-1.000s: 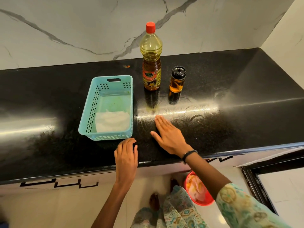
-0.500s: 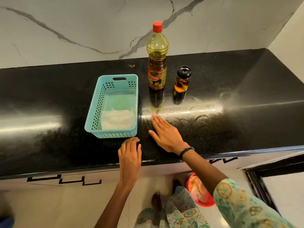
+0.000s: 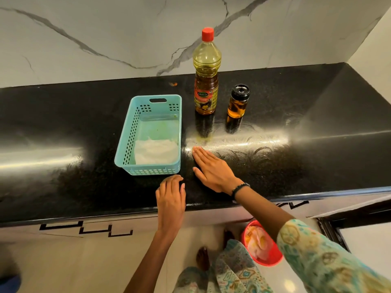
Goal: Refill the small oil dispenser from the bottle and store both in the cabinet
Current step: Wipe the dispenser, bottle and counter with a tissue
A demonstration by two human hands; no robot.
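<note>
Both hands lay idle on the black counter [image 3: 317,149] as the refill had yet to begin. The right hand [image 3: 213,169] rested flat, fingers straight and spread on the stone, grasping nothing; the left hand [image 3: 171,194] sat at the near edge with fingers loosely curled, also empty. Compared with a second before, the hands had hardly shifted; only the view had swung a little, carrying the whole scene rightward in the picture. The oil bottle [image 3: 206,81], red cap [image 3: 207,34] on, stood upright toward the far wall, with the small dispenser [image 3: 238,102], black lid closed and partly filled with amber oil, just to its right and apart from it. A teal basket [image 3: 127,140] holding a white cloth [image 3: 155,151] sat left of the bottle. With neither container touched or opened, the job appeared to stand at its very start; no cabinet interior was in view.
</note>
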